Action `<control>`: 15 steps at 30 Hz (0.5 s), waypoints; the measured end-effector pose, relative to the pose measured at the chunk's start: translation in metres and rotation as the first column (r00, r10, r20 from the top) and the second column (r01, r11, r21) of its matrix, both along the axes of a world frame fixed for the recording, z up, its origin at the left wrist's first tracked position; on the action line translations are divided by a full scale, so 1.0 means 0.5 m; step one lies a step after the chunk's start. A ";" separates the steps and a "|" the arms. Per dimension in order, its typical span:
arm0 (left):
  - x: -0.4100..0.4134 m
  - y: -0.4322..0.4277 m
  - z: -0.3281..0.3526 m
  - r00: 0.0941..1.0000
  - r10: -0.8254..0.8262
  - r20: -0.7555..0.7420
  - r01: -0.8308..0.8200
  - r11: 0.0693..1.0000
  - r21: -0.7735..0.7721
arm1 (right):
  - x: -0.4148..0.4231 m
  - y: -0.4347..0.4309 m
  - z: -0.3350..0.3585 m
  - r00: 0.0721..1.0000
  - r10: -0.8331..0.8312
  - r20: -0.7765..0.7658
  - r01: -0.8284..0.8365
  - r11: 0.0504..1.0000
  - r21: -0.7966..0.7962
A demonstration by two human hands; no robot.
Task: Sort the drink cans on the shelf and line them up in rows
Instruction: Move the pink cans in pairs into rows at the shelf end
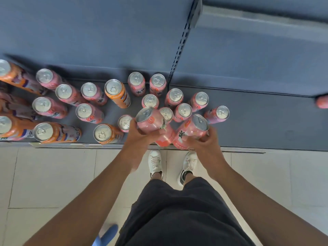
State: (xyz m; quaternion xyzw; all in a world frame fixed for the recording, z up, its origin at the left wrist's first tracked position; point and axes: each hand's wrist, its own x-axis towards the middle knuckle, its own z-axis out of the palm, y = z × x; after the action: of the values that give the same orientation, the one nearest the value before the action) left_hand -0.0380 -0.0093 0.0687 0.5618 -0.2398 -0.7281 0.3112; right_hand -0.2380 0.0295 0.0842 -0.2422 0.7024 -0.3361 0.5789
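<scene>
Head view, looking down over the front edge of the shelf (257, 125): the left hand (140, 139) had a pink can (150, 119) up off the shelf, fingers (133, 126) curled round its lower body, top tilted away to the left. The right hand (204, 144) gripped a second pink can (191, 130) the same way, leaning right. A third pink can (166, 138) sat squeezed between the two, and which hand carried it could not be told. Behind them, more pink cans (175, 96) stood clustered upright on the shelf, loosely spaced. Orange cans (116, 94) stood mixed among the pink ones towards the left. Below were a tiled floor (53, 174) and white shoes (155, 162).
</scene>
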 end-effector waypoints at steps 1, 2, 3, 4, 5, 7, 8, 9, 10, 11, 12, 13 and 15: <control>0.002 -0.005 0.017 0.997 0.013 -0.075 -0.014 1.000 -0.006 | -0.004 -0.004 0.017 1.000 -0.022 0.012 0.022 1.000 -0.020; 0.003 -0.009 0.034 0.989 0.029 -0.146 -0.033 0.999 -0.021 | -0.007 -0.007 0.034 0.999 -0.039 0.016 0.040 0.998 -0.044; 0.003 -0.013 0.053 0.976 0.044 -0.212 -0.052 0.998 -0.031 | -0.010 -0.011 0.050 0.999 -0.050 0.014 0.051 0.996 -0.069; 0.003 -0.017 0.069 0.960 0.046 -0.276 -0.058 0.998 -0.037 | -0.012 -0.014 0.068 0.998 -0.063 0.017 0.064 0.994 -0.093; 0.002 -0.020 0.089 0.943 0.043 -0.331 -0.061 0.997 -0.045 | -0.015 -0.017 0.084 0.997 -0.072 0.023 0.075 0.991 -0.115; -0.001 -0.030 0.132 0.918 0.050 -0.392 -0.078 0.995 -0.056 | -0.018 -0.023 0.115 0.994 -0.094 0.055 0.101 0.984 -0.149; -0.004 -0.035 0.154 0.907 0.056 -0.417 -0.083 0.995 -0.047 | -0.020 -0.025 0.128 0.991 -0.099 0.091 0.113 0.980 -0.162; -0.008 -0.040 0.177 0.895 0.061 -0.442 -0.086 0.996 -0.037 | -0.021 -0.026 0.140 0.986 -0.096 0.137 0.119 0.978 -0.173; -0.009 -0.043 0.191 0.886 0.063 -0.460 -0.089 0.995 -0.036 | -0.022 -0.027 0.151 0.978 -0.091 0.187 0.125 0.976 -0.179; -0.010 -0.047 0.203 0.873 0.068 -0.482 -0.093 0.995 -0.028 | -0.022 -0.028 0.162 0.969 -0.082 0.234 0.127 0.975 -0.185; -0.010 -0.052 0.212 0.861 0.072 -0.503 -0.094 0.995 -0.019 | -0.022 -0.029 0.174 0.958 -0.084 0.273 0.137 0.973 -0.183; -0.009 -0.056 0.222 0.852 0.068 -0.519 -0.086 0.996 -0.011 | -0.021 -0.029 0.187 0.948 -0.098 0.303 0.157 0.972 -0.176; -0.011 -0.067 0.231 0.844 0.036 -0.536 -0.051 0.999 -0.014 | -0.022 -0.027 0.211 0.931 -0.134 0.341 0.201 0.965 -0.170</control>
State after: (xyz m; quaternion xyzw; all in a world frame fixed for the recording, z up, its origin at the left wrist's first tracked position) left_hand -0.0437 -0.0429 0.1843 0.3375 -0.1409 -0.8451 0.3899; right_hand -0.2488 0.0159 0.1895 -0.1798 0.5772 -0.4894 0.6285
